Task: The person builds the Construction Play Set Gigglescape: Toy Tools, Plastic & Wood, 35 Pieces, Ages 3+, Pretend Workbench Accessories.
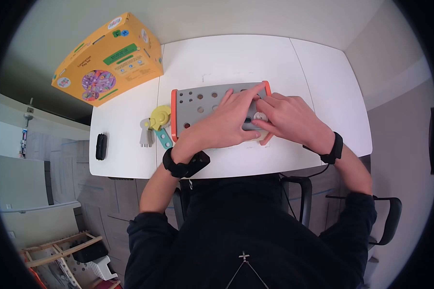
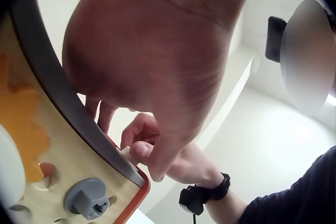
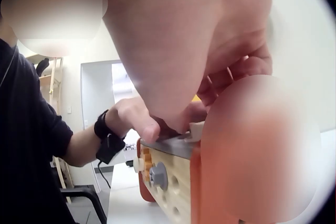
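A toy workbench (image 1: 193, 113) with a grey, hole-studded top and orange ends stands on the white table. My left hand (image 1: 229, 118) lies across the right half of its top, fingers extended toward the far right corner. Close beside it, my right hand (image 1: 294, 115) bends its fingers at the top's right end and pinches a small whitish piece (image 3: 196, 131). Part of a white round piece (image 1: 260, 116) shows below those fingers. On the wooden front side, a grey bolt-like knob (image 2: 88, 200) and an orange gear (image 2: 23, 129) are fitted.
Left of the workbench lie a yellow toy part (image 1: 160, 117), a grey toy piece (image 1: 146, 132) and a teal strip with holes (image 1: 164, 138). A black case (image 1: 101, 147) is near the table's left edge. An orange-yellow play set box (image 1: 111, 60) stands at the back left.
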Demonstrator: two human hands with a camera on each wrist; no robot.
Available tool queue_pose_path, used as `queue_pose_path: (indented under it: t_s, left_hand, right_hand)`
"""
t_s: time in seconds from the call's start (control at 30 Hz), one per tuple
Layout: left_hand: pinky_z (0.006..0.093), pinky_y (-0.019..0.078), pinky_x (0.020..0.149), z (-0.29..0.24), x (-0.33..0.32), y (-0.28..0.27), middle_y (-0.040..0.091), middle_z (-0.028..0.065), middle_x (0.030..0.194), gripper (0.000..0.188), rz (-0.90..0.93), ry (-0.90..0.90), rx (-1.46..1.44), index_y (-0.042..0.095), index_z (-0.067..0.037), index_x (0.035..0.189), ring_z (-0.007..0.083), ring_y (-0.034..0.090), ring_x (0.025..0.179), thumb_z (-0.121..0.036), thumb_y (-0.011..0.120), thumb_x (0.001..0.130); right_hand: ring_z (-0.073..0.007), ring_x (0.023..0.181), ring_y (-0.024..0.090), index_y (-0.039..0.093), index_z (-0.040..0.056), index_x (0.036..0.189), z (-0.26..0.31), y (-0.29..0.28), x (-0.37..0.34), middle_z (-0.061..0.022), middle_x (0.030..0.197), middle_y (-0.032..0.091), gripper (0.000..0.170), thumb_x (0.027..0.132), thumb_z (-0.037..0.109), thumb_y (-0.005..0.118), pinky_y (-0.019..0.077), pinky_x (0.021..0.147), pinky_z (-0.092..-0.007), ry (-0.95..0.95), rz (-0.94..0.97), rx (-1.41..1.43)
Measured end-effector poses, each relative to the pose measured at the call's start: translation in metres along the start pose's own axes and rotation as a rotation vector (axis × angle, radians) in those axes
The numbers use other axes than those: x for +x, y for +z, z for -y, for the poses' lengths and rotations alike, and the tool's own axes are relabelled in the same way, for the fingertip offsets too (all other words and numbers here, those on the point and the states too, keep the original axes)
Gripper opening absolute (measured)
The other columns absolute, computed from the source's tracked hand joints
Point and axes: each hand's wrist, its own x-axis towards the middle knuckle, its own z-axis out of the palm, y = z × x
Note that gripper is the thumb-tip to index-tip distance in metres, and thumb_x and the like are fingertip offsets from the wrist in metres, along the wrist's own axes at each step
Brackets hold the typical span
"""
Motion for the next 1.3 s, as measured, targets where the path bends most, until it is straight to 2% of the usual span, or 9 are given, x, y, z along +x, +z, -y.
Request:
queue_pose_path:
  t_s: [0.07, 0.27, 0.37, 0.57, 0.67, 0.77, 0.97, 1.07, 1.3]
  left_hand:
    - [0.0604, 0.0192, 0.131, 0.000, -0.001, 0.007, 0.052, 0.0203, 0.152, 0.099, -0.036, 0.028, 0.107, 0.024, -0.014, 0.170, 0.0391, 0.044, 0.149, -0.020, 0.082, 0.090]
    - [0.0602, 0.0236, 0.130, -0.002, -0.004, 0.020, 0.054, 0.0160, 0.149, 0.084, -0.102, 0.042, 0.274, 0.034, -0.013, 0.168, 0.0390, 0.044, 0.148, -0.022, 0.077, 0.096]
    - [0.0605, 0.0247, 0.129, -0.002, -0.006, 0.026, 0.055, 0.0162, 0.148, 0.082, -0.163, 0.047, 0.315, 0.035, -0.013, 0.167, 0.0391, 0.044, 0.148, -0.022, 0.076, 0.097]
    - [0.0613, 0.0245, 0.129, -0.003, -0.007, 0.034, 0.056, 0.0168, 0.148, 0.086, -0.236, 0.016, 0.273, 0.035, -0.014, 0.166, 0.0404, 0.043, 0.151, -0.023, 0.080, 0.093]
    - [0.0630, 0.0234, 0.129, -0.006, -0.007, 0.030, 0.056, 0.0163, 0.149, 0.090, -0.241, 0.080, 0.274, 0.036, -0.013, 0.165, 0.0418, 0.042, 0.152, -0.025, 0.084, 0.090]
    - [0.0639, 0.0218, 0.129, -0.015, -0.006, 0.017, 0.055, 0.0173, 0.151, 0.092, -0.173, 0.034, 0.116, 0.037, -0.012, 0.164, 0.0434, 0.040, 0.153, -0.028, 0.087, 0.089]
    - [0.0540, 0.0356, 0.123, -0.042, -0.009, 0.019, 0.046, 0.0206, 0.157, 0.087, -0.265, 0.032, -0.166, 0.036, -0.007, 0.162, 0.0408, 0.043, 0.149, -0.021, 0.085, 0.092]
    - [0.0480, 0.0423, 0.119, -0.028, -0.006, 0.034, 0.042, 0.0199, 0.160, 0.082, -0.305, 0.113, -0.395, 0.034, -0.006, 0.162, 0.0369, 0.046, 0.145, -0.013, 0.080, 0.095]
    - [0.0442, 0.0457, 0.116, -0.022, -0.016, 0.027, 0.040, 0.0178, 0.162, 0.073, -0.280, 0.204, -0.414, 0.033, -0.009, 0.163, 0.0316, 0.046, 0.145, -0.006, 0.070, 0.100]
  right_hand:
    - [-0.0296, 0.095, 0.073, 0.068, 0.0009, 0.112, -0.007, 0.014, -0.001, -0.0115, 0.092, 0.074, 0.038, 0.099, 0.036, 0.071, 0.0597, 0.078, -0.0398, -0.138, -0.188, -0.117]
    - [-0.0263, 0.102, 0.072, 0.069, 0.0006, 0.108, -0.009, 0.022, 0.003, -0.0118, 0.103, 0.074, 0.043, 0.096, 0.042, 0.073, 0.0612, 0.083, -0.0372, -0.126, -0.001, -0.242]
    - [-0.0271, 0.098, 0.073, 0.069, -0.0006, 0.109, -0.012, 0.028, 0.003, -0.0113, 0.104, 0.074, 0.045, 0.096, 0.042, 0.073, 0.0612, 0.083, -0.0371, -0.213, -0.128, -0.288]
    - [-0.0276, 0.088, 0.073, 0.071, 0.0029, 0.111, -0.004, 0.031, 0.001, -0.0120, 0.097, 0.073, 0.038, 0.101, 0.039, 0.070, 0.0607, 0.079, -0.0375, -0.014, -0.074, -0.168]
    - [-0.0239, 0.078, 0.072, 0.067, 0.0025, 0.087, -0.003, 0.024, 0.001, -0.0111, 0.083, 0.072, 0.041, 0.104, 0.040, 0.066, 0.0575, 0.067, -0.0383, 0.006, -0.205, -0.015]
    - [-0.0264, 0.070, 0.071, 0.065, 0.0035, 0.082, 0.008, -0.006, 0.006, -0.0096, 0.076, 0.070, 0.038, 0.101, 0.036, 0.067, 0.0554, 0.063, -0.0390, 0.301, 0.056, 0.254]
    - [-0.0293, 0.067, 0.069, 0.063, 0.0029, 0.077, 0.027, 0.000, 0.009, -0.0085, 0.072, 0.069, 0.031, 0.097, 0.027, 0.067, 0.0527, 0.060, -0.0410, 0.217, -0.160, 0.377]
    - [-0.0295, 0.066, 0.068, 0.064, 0.0024, 0.079, 0.028, -0.001, 0.010, -0.0087, 0.076, 0.070, 0.028, 0.095, 0.025, 0.067, 0.0524, 0.061, -0.0414, 0.163, -0.199, 0.381]
    - [-0.0310, 0.066, 0.066, 0.066, 0.0038, 0.081, 0.036, -0.014, 0.006, -0.0091, 0.075, 0.069, 0.021, 0.094, 0.021, 0.068, 0.0512, 0.061, -0.0417, 0.140, -0.122, 0.441]
